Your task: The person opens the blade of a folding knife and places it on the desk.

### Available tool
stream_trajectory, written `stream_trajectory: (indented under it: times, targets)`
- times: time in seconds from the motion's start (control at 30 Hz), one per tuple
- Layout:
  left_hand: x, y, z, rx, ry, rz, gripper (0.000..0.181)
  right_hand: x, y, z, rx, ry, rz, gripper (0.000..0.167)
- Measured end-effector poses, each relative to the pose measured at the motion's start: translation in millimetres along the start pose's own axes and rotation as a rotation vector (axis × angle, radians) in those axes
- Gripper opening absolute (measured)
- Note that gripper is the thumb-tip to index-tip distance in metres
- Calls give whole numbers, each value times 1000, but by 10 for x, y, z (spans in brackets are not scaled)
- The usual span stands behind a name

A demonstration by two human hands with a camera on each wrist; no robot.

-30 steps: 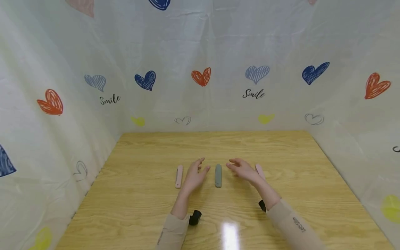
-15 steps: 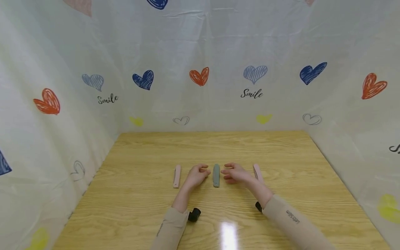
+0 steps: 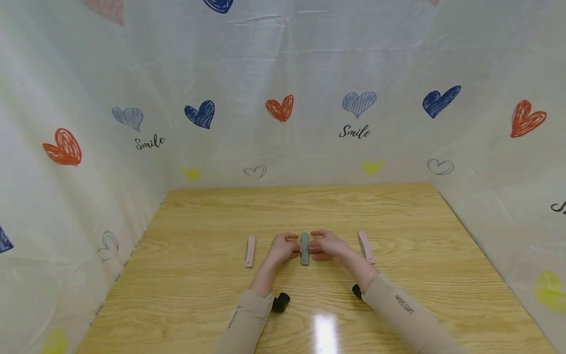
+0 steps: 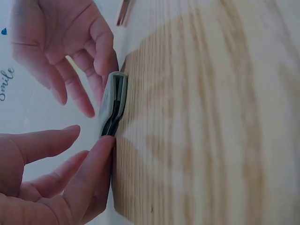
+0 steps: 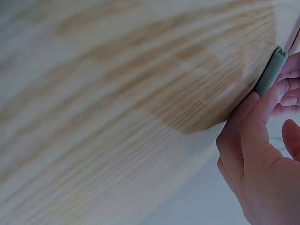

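A grey-green folding knife (image 3: 304, 253), folded, lies lengthwise on the wooden table between both hands. From its left side my left hand (image 3: 281, 248) reaches in; in the left wrist view a fingertip meets the edge of the knife (image 4: 108, 101) while the thumb stays apart. On the opposite side is my right hand (image 3: 329, 245), its fingers loosely bent. The right wrist view has its fingertips against or very near the knife (image 5: 271, 74), the thumb away from it. Neither hand closes round the knife.
One pink folding knife (image 3: 250, 250) lies left of the left hand. Another pink folding knife (image 3: 366, 247), slightly slanted, is beside the right forearm. The wooden table (image 3: 199, 290) meets a white curtain (image 3: 239, 142) printed with hearts at the back and sides.
Both hands have come down and inward, from wide apart to close against the green knife's two sides. The knives keep their places; the head view has shifted slightly.
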State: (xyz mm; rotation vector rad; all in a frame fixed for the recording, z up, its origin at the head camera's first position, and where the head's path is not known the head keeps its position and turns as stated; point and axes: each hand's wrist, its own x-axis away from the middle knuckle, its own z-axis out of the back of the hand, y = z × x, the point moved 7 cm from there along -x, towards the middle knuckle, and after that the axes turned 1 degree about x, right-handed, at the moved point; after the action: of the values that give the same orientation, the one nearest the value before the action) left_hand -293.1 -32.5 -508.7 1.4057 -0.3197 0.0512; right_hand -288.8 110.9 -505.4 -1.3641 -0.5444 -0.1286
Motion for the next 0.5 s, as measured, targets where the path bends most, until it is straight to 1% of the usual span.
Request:
stream_trajectory:
  times: [0.1, 0.2, 0.27, 0.33, 0.4, 0.5]
  targets:
    - [-11, 9, -24, -15, 8, -4, 37, -9, -2, 6, -6, 7, -2, 53]
    - [-26, 18, -42, -41, 14, -22, 35, -17, -4, 6, -11, 1, -3, 53]
    - [-33, 24, -55, -39, 9, -41, 33, -16, -10, -1, -16, -6, -4, 54]
    - [-38, 27, -66, -20, 1, -60, 32, -16, -11, -11, -21, -16, -4, 54]
    - [-40, 20, -76, 22, -15, -65, 32, -14, -16, -19, -28, -26, -6, 55]
    - [-57, -3, -84, 104, -49, -56, 34, -9, -47, -17, -8, -47, 32, 55]
